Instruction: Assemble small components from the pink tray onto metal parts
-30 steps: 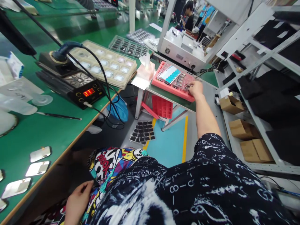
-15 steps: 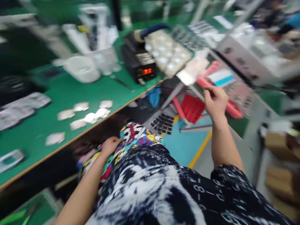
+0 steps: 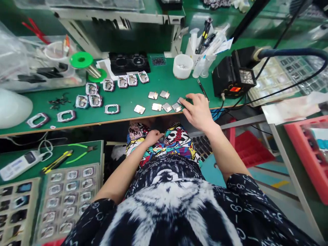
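Observation:
My right hand [image 3: 196, 111] reaches over the bench edge, fingers apart. Its fingertips touch a small silver plate [image 3: 180, 101], partly covered by them. Beside it lie several similar flat plates, among them a silver plate [image 3: 176, 107] and a plate at the left end of the group [image 3: 139, 109]. Curled up on my lap, my left hand [image 3: 153, 137] rests against the patterned shorts [image 3: 179, 138]; I see nothing in its fingers. Left of the plates, an empty-looking watch-case-like frame [image 3: 112, 109] lies on the green bench [image 3: 123, 118].
A black soldering station [image 3: 229, 77] with a thick cable stands right. A white cup [image 3: 182, 66], tweezers [image 3: 202, 89] and a green solder spool [image 3: 82, 60] are on the bench. Lower left are a tray of frames [image 3: 63, 198] and side cutters [image 3: 82, 150]. Red trays [image 3: 307, 147] are right.
The view has swung left toward the bench. My right hand has moved from beside the red trays at the right to the silver plates. My left hand stays on my lap.

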Demonstrator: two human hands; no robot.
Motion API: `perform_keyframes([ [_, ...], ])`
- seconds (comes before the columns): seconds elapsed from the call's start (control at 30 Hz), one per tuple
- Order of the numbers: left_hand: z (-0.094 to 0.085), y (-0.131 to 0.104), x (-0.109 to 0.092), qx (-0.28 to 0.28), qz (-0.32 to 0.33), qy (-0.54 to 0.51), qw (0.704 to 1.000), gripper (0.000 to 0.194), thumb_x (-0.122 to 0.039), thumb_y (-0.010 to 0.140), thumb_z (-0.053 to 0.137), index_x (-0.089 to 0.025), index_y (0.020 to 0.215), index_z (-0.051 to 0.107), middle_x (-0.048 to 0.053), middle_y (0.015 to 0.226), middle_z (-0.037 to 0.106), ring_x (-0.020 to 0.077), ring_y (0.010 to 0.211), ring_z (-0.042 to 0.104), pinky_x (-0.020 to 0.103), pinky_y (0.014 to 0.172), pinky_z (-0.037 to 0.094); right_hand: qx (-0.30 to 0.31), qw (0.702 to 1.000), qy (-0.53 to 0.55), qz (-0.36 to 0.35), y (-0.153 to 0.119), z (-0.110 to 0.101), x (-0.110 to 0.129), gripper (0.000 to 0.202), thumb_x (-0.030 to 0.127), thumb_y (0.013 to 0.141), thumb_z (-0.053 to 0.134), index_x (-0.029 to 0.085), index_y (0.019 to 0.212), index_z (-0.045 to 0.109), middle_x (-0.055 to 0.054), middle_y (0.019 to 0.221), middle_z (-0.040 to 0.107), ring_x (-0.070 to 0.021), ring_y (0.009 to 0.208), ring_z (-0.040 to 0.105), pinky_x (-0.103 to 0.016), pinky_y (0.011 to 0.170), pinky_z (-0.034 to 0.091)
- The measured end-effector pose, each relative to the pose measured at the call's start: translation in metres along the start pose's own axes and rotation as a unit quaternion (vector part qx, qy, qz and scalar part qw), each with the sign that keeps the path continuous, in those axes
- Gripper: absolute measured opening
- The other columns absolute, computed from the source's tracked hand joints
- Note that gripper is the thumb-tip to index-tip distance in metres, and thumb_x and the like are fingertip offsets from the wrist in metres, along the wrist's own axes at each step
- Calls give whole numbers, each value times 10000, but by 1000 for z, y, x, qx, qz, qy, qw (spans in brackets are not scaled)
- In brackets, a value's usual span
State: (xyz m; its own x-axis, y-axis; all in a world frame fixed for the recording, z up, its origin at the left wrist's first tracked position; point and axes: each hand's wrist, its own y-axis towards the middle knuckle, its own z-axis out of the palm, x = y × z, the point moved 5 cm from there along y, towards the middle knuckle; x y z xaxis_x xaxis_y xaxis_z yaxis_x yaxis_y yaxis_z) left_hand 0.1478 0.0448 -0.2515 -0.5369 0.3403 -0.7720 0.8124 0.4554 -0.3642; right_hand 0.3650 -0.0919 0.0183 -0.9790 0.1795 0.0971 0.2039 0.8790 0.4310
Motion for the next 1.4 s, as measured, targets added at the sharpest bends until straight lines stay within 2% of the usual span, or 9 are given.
perform_keyframes([
  [0.23, 22, 7, -17, 47, 40, -14, 998, 484, -601, 875, 665, -207, 618, 549, 16, 771, 594, 168, 722, 511, 325, 705, 334, -87, 994, 57, 41, -34, 0, -21, 210, 255, 1028, 713, 285, 1219, 794, -91, 1306, 692, -321, 1245, 579, -566, 1065, 490],
  [0.37, 15, 5, -20, 56, 36, -1, 998, 451, -523, 847, 699, -210, 562, 544, 13, 703, 568, 168, 671, 474, 325, 672, 300, -189, 962, 149, 127, -44, -11, -22, 142, 272, 1036, 704, 287, 1088, 835, -68, 1144, 736, -273, 1129, 660, -518, 1003, 560],
  [0.47, 0, 3, -19, 28, 9, -2, 1000, 449, -493, 853, 686, -218, 539, 522, 4, 612, 526, 171, 642, 439, 318, 646, 286, -236, 876, 336, 255, -54, -10, -21, 142, 359, 997, 759, 262, 1065, 839, -55, 1043, 748, -211, 933, 710, -380, 794, 614],
  [0.57, -8, -4, -30, 6, -7, -27, 1000, 446, -509, 884, 664, -216, 568, 547, -6, 557, 509, 173, 632, 450, 304, 626, 313, -195, 762, 504, 356, -64, 2, -9, 234, 440, 930, 844, 258, 1076, 833, -25, 901, 754, -150, 714, 682, -266, 585, 555],
  [0.63, -11, -16, -49, -6, -3, -55, 998, 421, -518, 907, 663, -198, 638, 616, -1, 612, 575, 172, 664, 503, 292, 637, 365, -160, 726, 550, 380, -69, 7, 4, 261, 438, 895, 881, 265, 1086, 840, -7, 843, 750, -130, 661, 663, -232, 543, 533],
  [0.77, -34, -66, -112, -55, 52, -127, 989, 332, -517, 978, 691, -192, 966, 759, 12, 880, 726, 154, 773, 628, 265, 704, 486, -132, 726, 559, 378, -72, 11, 35, 224, 349, 879, 882, 262, 1084, 854, 6, 827, 758, -110, 655, 651, -206, 563, 549],
  [0.93, -89, -135, -191, -264, 327, -58, 906, 45, -262, 1010, 762, -217, 1013, 766, 37, 994, 761, 161, 909, 709, 294, 838, 577, -92, 735, 548, 389, -69, 26, 75, 148, 306, 846, 864, 218, 959, 826, -1, 822, 769, -127, 658, 679, -246, 641, 620],
  [1.2, -97, -134, -178, -325, 308, -13, 894, 105, -175, 1029, 720, -196, 1117, 776, 108, 1243, 767, 212, 1161, 742, 378, 1032, 629, -48, 732, 592, 333, -57, 41, 113, 176, 282, 870, 847, 231, 1035, 811, -10, 951, 809, -167, 831, 773, -288, 796, 686],
  [1.4, -106, -140, -177, -338, 300, -81, 888, 81, -186, 1017, 749, -217, 1063, 809, 82, 1253, 803, 205, 1123, 776, 367, 1009, 651, -62, 768, 567, 293, -58, 35, 122, 174, 211, 937, 808, 257, 1105, 812, -9, 1023, 812, -167, 870, 784, -294, 819, 678],
])
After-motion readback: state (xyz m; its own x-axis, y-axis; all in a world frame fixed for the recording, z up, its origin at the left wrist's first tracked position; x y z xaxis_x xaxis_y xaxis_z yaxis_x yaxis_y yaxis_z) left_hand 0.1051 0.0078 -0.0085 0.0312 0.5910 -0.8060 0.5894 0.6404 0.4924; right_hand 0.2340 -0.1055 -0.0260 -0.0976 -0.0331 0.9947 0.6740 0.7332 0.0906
